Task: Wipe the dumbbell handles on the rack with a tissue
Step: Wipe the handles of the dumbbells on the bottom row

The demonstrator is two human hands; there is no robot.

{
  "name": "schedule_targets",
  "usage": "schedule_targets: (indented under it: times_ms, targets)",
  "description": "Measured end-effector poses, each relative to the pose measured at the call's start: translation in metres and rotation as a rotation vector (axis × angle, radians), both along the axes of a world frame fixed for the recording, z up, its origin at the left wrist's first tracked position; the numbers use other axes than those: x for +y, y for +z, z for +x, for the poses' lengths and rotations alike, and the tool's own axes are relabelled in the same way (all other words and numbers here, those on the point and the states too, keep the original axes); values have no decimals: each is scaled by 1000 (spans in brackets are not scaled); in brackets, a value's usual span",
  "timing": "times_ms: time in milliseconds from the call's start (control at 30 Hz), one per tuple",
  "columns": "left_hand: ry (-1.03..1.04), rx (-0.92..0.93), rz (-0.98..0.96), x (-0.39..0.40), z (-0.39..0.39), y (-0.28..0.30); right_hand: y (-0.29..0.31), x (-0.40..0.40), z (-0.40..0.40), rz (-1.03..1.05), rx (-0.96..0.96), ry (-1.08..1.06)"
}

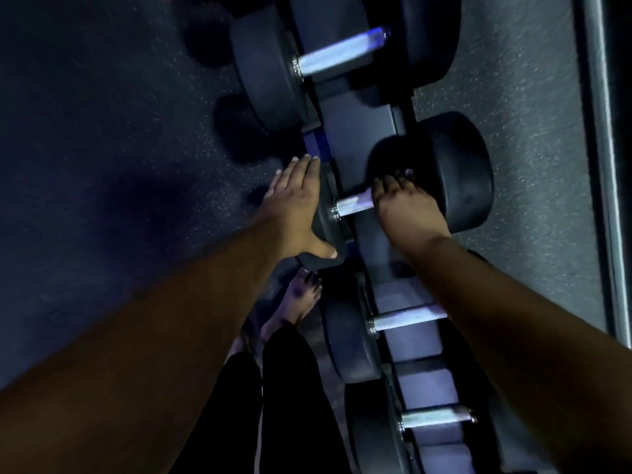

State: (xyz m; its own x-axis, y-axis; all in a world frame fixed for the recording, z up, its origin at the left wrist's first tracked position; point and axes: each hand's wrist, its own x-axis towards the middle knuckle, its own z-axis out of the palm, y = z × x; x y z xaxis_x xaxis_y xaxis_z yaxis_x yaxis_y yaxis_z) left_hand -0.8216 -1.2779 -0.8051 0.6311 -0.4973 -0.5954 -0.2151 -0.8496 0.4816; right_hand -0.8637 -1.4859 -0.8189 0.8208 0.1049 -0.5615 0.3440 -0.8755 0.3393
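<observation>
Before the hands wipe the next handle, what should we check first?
1. Left hand steadying the dumbbell: ok, it lies flat on the near weight plate.
2. Right hand on the handle: ok, its fingers curl over the far end.
3. Tissue in the right hand: cannot tell, no tissue shows.
4. This handle wiped along its whole length: cannot tell, the picture is dim and blurred.
5. Next handle free to reach: not ok yet, the right forearm crosses over one end.
6. Bare foot clear of the rack: not ok, it stands just below the weights.
</observation>
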Motion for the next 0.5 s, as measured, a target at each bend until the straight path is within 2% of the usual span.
schedule_targets:
  times_ms: [100,200,300,400,500]
  targets:
    - [50,-52,6,4,-19,0,14,-3,-11,145,-56,7]
    - [99,-141,-19,8,-54,6,38,5,-33,324,36,-153]
    - [86,-170,-52,11,-99,18,49,12,-78,443,-48,-240]
    - [-4,-149,-63,12,-144,19,44,14,-133,437,-7,-258]
    - [-97,-35,-75,8,-180,16,40,11,-171,397,89,-280]
